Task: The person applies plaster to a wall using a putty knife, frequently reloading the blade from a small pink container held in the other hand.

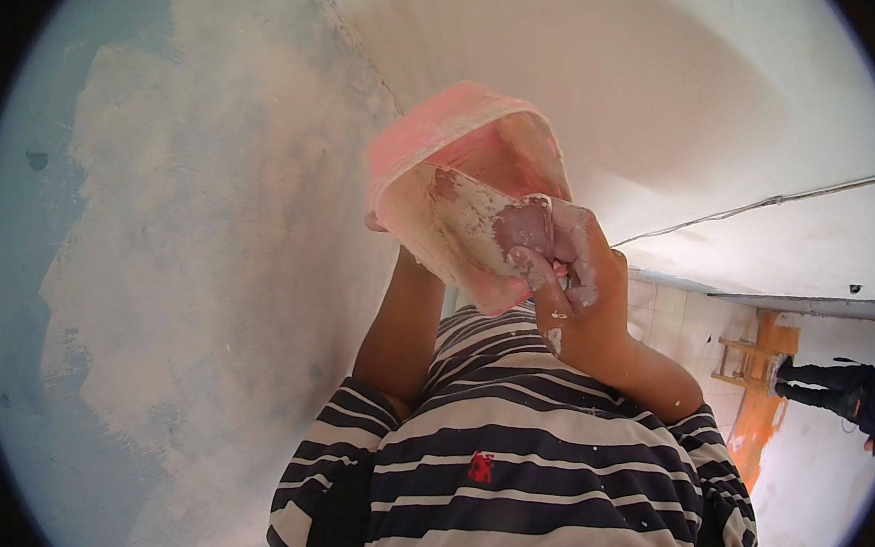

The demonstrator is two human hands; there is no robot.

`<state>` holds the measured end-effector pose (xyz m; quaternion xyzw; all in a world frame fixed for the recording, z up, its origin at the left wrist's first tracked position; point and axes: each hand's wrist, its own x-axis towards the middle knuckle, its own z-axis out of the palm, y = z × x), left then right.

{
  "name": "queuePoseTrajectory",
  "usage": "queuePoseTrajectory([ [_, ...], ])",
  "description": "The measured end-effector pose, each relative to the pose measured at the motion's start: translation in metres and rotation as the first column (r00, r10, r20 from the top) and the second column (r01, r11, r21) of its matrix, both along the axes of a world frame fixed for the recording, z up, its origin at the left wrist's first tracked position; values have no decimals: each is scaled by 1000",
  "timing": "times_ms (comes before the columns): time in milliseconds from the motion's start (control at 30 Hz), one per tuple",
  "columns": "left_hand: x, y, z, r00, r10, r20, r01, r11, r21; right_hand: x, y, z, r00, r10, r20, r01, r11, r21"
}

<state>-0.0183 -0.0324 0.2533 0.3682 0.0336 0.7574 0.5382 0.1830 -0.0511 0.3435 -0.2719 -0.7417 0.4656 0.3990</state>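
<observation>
A pink plastic tub, its rim and inside smeared with pale putty, is held up in front of my chest, tilted toward me. My left hand supports it from the left and behind; only a bit of that hand shows past the tub's edge. At the tub's near right side my right hand is closed, thumb toward the tub, its fingers spotted with white putty. It grips what looks like a flat, putty-coated scraper lying across the tub's opening. The scraper's handle is hidden in my fingers.
On the left, a blue wall carries a broad patch of whitish putty. A cable runs along the pale surface at right. Farther right, another person in dark clothes is beside a wooden stool.
</observation>
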Motion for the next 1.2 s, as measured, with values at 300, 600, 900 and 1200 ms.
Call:
queuePoseTrajectory([
  [300,20,4,-10,981,-165,-101,171,984,56,9,3,6,949,-34,-314,-136,853,-503],
  [600,5,-16,-23,957,39,-286,-126,948,-293,33,27,-34,844,-198,-498,-148,807,-572],
  [900,-27,-5,-102,934,237,-267,-250,968,-17,40,60,-2,545,-180,-819,-411,795,-447],
  [1200,-60,-5,-138,959,-214,-186,166,956,-244,109,113,123,535,-336,-775,790,524,318],
])
